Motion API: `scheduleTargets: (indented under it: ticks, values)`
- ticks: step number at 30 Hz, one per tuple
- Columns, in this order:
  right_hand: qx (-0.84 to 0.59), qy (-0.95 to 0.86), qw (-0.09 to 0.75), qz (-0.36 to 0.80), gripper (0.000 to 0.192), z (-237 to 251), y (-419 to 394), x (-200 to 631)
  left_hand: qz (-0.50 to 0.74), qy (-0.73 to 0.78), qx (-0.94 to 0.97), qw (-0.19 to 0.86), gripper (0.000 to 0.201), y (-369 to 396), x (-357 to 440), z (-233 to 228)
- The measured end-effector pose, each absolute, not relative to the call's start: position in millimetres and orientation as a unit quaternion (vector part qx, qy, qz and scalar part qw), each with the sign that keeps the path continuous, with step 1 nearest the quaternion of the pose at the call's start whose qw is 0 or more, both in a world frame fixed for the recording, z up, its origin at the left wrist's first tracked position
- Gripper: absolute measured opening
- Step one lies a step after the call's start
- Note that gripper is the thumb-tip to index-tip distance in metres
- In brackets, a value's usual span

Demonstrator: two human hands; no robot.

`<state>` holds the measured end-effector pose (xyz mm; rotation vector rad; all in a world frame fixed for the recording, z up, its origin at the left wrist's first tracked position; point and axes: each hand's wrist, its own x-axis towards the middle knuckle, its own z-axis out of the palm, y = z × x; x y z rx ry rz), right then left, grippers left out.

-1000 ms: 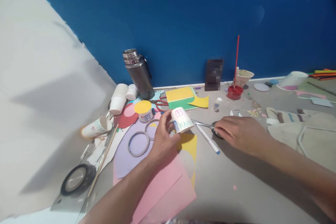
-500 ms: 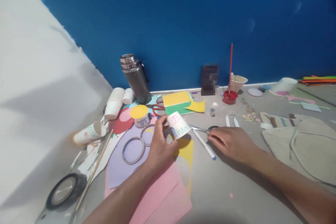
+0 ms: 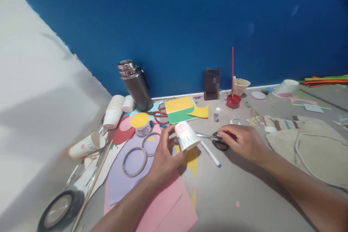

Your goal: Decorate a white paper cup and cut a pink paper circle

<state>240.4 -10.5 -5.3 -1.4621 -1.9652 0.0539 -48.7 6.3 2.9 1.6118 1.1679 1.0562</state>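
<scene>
The left hand [image 3: 163,154] holds a small white paper cup [image 3: 186,136] upside down and tilted — fingers wrapped round its rim end, the thumb on the near side, so the grip is closed on the cup. The cup carries a pink window drawing and blue-green zigzag lines, and it hangs just above a yellow sheet [image 3: 191,158] and the pink paper [image 3: 168,203] on the grey worktop [image 3: 244,195].

The right hand [image 3: 243,141] lies on the worktop with its fingers curled over the black handles of a pair of scissors [image 3: 214,139]; whether it actually has them gripped cannot be told. The scissor blades point toward the cup, their tips just beside it. A white pen [image 3: 210,154] with a blue tip lies between the two hands — near the scissors, below the cup.
</scene>
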Motion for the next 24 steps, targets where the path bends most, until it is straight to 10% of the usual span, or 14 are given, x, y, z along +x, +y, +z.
scheduleTargets:
  ticks: [11, 24]
  values:
    - [-0.765, -0.526, 0.371, 0.040, 0.022, 121, 123, 341, 0.417, 0.485, 0.630, 0.440, 0.069, 13, -52, -3]
    - [-0.762, -0.595, 0.255, -0.027, 0.031, 78, 142, 330, 0.430, 0.516, 0.590, 0.449, 0.073, 15, -54, -5]
